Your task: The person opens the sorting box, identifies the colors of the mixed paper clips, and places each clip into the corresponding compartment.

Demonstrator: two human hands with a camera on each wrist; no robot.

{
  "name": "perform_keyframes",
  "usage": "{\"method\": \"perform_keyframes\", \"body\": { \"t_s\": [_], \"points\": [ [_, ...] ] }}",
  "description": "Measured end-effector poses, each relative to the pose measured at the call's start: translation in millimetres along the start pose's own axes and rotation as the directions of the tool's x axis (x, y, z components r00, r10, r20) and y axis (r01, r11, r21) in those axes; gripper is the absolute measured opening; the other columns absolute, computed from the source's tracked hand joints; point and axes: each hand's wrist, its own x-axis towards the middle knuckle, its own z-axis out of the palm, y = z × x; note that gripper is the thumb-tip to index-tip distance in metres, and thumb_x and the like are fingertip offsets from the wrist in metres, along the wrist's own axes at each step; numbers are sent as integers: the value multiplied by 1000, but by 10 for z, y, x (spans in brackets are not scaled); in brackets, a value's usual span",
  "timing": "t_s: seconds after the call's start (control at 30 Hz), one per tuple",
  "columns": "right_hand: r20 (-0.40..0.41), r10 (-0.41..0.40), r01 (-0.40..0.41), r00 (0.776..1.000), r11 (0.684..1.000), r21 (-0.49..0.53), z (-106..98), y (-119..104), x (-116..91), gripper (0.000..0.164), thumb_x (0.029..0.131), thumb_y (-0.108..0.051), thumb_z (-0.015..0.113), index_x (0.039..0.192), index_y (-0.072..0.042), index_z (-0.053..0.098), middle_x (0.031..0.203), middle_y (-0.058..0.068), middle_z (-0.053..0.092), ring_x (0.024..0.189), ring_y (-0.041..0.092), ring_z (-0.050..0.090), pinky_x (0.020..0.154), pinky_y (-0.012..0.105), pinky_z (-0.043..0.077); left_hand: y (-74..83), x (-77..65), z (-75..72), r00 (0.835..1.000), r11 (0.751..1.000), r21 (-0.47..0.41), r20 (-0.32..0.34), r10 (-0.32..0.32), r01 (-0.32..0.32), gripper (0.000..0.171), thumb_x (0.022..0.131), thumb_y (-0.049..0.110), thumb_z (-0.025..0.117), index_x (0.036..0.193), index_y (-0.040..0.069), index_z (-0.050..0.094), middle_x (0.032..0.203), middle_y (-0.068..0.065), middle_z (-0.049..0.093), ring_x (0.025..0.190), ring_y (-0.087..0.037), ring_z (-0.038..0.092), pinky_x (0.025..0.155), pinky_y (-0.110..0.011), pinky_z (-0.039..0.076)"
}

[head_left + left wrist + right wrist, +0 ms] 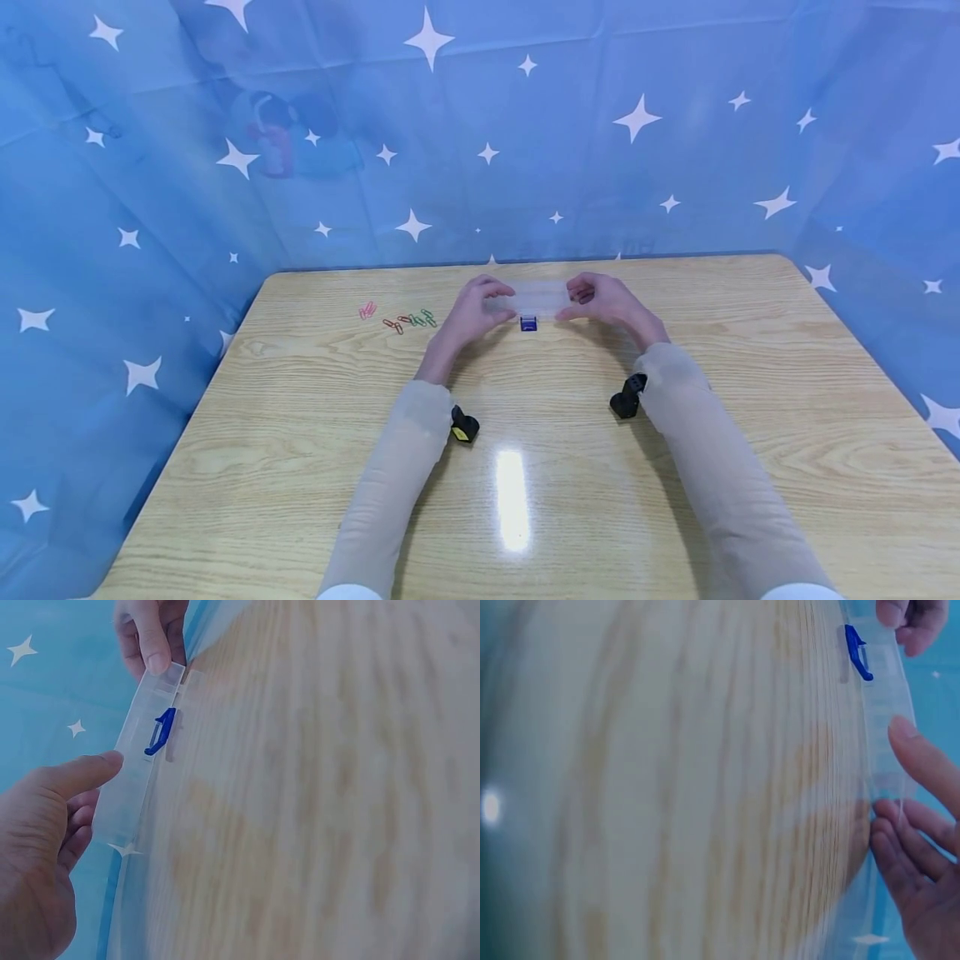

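A clear plastic box (pixel 542 297) with a blue latch (pixel 528 323) on its front side is between my hands near the table's far edge. My left hand (pixel 474 310) grips its left end, thumb on the near side and fingers behind, as the left wrist view shows. My right hand (pixel 607 300) holds the opposite end; in the right wrist view its thumb (pixel 922 754) lies against the box and the other fingers curl around the end. The blue latch (pixel 161 733) stands out from the box wall. Whether anything is inside the box I cannot tell.
On the wooden table (pixel 300 467), left of the box, lie pink paper clips (pixel 367 310), red paper clips (pixel 393 326) and green paper clips (pixel 423 318). A blue curtain with white stars (pixel 450 125) hangs behind the table. Small black cameras (pixel 626 398) are on both wrists.
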Motion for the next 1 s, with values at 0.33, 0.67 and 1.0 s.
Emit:
{"method": "perform_keyframes", "body": {
  "t_s": [0.33,0.67,1.0],
  "points": [
    [5,-34,34,999,999,-2,15,17,7,75,80,-35,88,135,1,54,125,19,59,112,31,55,103,45,44,-36,-42,-54,997,997,11,8,-76,76,60,88,24,81,139,5,57,146,-13,45,138,-31,37,115,-44,33],
    [15,-43,43,999,998,-34,25,49,39,74,80,-40,86,133,0,54,122,17,58,109,30,54,101,44,44,-39,-37,-83,990,991,52,48,-130,127,77,88,27,81,151,3,43,153,-17,37,143,-34,31,117,-45,31],
    [33,-38,39,999,999,-33,21,43,27,69,85,-33,84,136,1,52,122,17,57,108,30,53,98,44,44,-69,-65,-110,987,988,15,57,-153,153,80,88,34,80,151,0,42,156,-20,38,144,-34,33,120,-41,25]
  ]
}}
